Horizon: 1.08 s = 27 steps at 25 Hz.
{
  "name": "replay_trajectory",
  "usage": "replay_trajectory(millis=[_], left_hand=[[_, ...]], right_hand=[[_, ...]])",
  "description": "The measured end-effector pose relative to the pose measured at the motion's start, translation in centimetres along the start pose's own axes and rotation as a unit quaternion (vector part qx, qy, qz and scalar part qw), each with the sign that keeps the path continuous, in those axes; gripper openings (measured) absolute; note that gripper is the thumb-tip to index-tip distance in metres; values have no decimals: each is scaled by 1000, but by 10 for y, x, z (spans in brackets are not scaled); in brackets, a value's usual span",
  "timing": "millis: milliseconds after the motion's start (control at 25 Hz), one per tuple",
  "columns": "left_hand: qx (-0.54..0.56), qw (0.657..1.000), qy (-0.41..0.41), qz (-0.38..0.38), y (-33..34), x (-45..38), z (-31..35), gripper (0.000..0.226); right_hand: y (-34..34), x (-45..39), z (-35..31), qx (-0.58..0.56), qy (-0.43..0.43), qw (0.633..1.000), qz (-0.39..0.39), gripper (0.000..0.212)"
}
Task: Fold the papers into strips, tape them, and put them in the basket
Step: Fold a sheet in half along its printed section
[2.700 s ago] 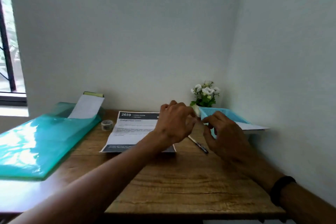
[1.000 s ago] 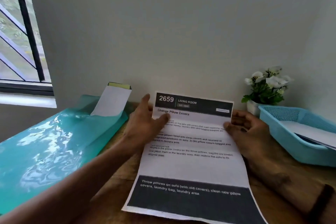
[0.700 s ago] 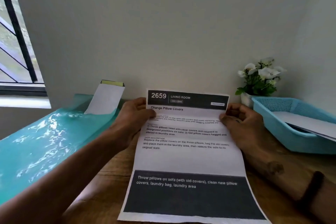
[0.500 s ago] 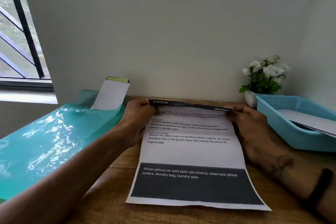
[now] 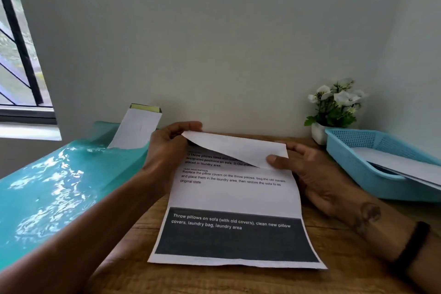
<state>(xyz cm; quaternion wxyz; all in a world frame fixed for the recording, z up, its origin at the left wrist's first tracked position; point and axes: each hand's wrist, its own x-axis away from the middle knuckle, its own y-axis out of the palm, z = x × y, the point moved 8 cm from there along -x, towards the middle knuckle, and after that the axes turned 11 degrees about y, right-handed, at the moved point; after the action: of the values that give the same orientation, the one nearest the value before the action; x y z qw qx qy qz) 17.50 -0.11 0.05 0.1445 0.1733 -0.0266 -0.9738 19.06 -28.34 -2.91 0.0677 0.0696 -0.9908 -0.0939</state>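
Note:
A printed paper (image 5: 233, 198) lies lengthwise on the wooden table (image 5: 334, 258), its dark band nearest me. Its far end is bent over toward me, showing the blank white back. My left hand (image 5: 167, 150) pinches the top left corner of that flap. My right hand (image 5: 307, 172) pinches the flap's right corner, thumb on top. A light blue plastic basket (image 5: 353, 169) stands at the right with white paper lying in it. No tape is visible.
A shiny teal plastic folder (image 5: 59, 186) covers the left side of the table, with a white sheet (image 5: 136, 129) sticking up from it against the wall. A small white pot of white flowers (image 5: 334, 107) stands in the back right corner. A barred window (image 5: 19, 55) is at the left.
Both hands picked the sheet up off the table, drew it toward me, then bent its top edge over; the black header is now hidden under the flap.

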Motion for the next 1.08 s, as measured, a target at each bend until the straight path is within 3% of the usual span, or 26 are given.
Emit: replay_trajectory(millis=[80, 160, 320, 680, 760, 920, 960, 1000, 1080], left_hand=[[56, 997, -47, -17, 4, -1, -6, 24], [48, 991, -101, -67, 10, 1, -14, 35], [-27, 981, -93, -166, 20, 5, -20, 35], [-18, 982, -108, -152, 19, 4, -24, 32], [-11, 983, -91, -159, 19, 5, -22, 44], [-63, 974, -58, -209, 22, 2, -14, 116], [-94, 968, -46, -230, 24, 3, -14, 121], [-116, 963, -32, -241, 27, 5, -12, 112], [-120, 968, -10, -219, 27, 4, -9, 67]], right_hand=[[-6, 1, -6, -6, -20, 999, 30, 48], [-10, 1, -9, -10, -32, 998, 52, 45], [-14, 0, -10, -1, -41, 997, 70, 39], [-20, -5, -9, 2, -59, 995, 76, 39], [-20, -7, -9, -5, -55, 996, 71, 44], [-23, -10, -8, -33, -53, 995, 79, 39], [-22, -10, -7, -27, -47, 995, 82, 33], [-22, -10, -6, -15, -39, 996, 84, 28], [-20, -9, -5, 12, -25, 996, 84, 28]])
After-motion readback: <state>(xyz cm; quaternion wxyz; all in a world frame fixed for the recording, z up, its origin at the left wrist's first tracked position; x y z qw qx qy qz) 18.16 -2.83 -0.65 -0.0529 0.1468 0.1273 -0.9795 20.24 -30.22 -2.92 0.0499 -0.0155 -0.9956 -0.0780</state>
